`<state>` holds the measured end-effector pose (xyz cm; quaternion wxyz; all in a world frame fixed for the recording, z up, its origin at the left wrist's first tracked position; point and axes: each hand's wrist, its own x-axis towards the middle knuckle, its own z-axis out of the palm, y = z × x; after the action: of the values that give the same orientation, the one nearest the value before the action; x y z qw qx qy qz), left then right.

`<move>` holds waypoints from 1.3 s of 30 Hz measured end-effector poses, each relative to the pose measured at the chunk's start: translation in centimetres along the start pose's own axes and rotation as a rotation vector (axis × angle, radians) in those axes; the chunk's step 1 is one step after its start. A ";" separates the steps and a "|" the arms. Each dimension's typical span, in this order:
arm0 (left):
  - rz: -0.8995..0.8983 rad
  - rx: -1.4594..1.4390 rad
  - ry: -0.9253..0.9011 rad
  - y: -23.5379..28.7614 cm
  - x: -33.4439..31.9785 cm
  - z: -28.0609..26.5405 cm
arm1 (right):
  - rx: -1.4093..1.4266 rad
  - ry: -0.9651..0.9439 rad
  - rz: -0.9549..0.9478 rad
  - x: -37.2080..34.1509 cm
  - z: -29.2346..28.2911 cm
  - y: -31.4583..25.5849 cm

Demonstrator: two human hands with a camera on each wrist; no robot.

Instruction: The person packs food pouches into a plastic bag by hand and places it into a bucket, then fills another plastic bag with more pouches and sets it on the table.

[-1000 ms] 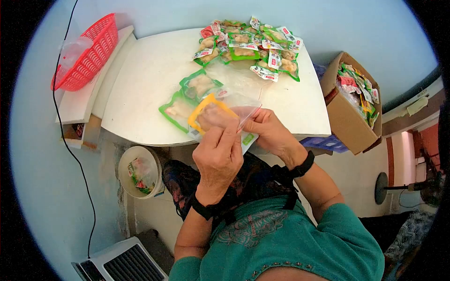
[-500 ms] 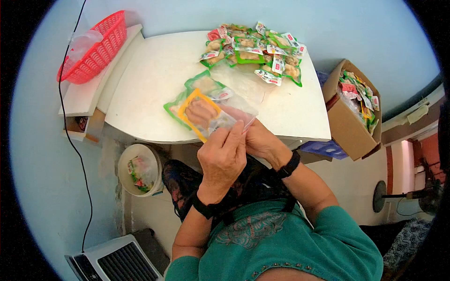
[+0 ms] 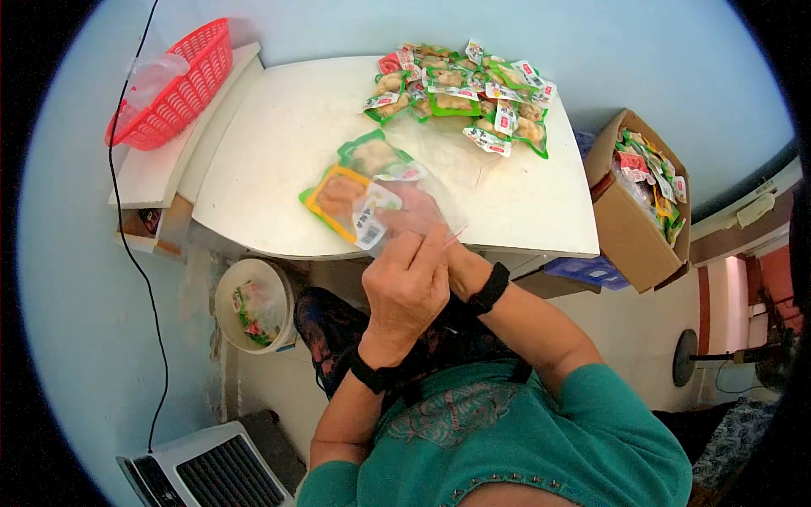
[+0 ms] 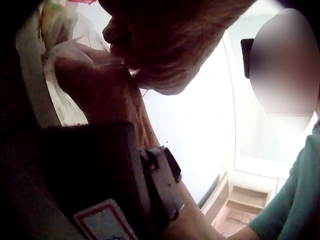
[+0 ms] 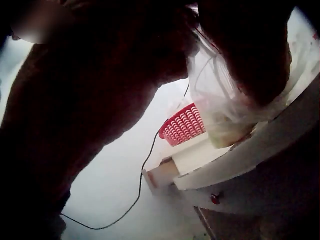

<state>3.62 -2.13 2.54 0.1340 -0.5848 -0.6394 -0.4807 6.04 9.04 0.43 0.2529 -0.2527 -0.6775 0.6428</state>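
Note:
A clear plastic zip bag with a red line at its mouth is held over the near edge of the table. My left hand pinches the bag's mouth between thumb and fingers. My right hand reaches inside the bag, seen through the film, with its fingers at the white label end of a yellow-edged food packet. Green-edged food packets show behind and beside the yellow one. In the left wrist view the bag's film bunches around the right hand. The right wrist view is mostly dark.
Many similar packets lie heaped at the back of the white table. An open cardboard box with more packets stands at the right. A red basket sits at the left, a bucket below it. A black cord hangs down.
My right hand has moved from the bag's mouth deeper inside. The yellow-edged packet has shifted left and down over the green ones. My left hand still pinches the bag's edge.

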 end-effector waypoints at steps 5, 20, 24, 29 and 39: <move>-0.002 -0.003 -0.005 -0.1 -0.2 0.0 | -0.184 0.036 0.120 0.2 0.0 -0.2; 0.022 -0.003 -0.026 0.1 -0.6 -0.1 | 0.315 0.014 0.232 0.3 0.9 -0.9; -0.035 -0.070 -0.099 0.1 -0.9 -1.2 | 0.380 0.015 0.232 0.6 1.0 0.7; -0.102 -0.121 -0.024 -2.4 0.2 -1.8 | 0.695 0.086 0.157 0.2 1.3 1.6; -0.140 -0.005 -0.269 -8.8 0.7 -0.4 | 0.274 0.123 0.079 0.3 1.1 1.3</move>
<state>-4.45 -0.68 -0.81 0.0114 -0.5983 -0.6897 -0.4078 5.14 8.46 -0.87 0.3007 -0.2812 -0.5562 0.7219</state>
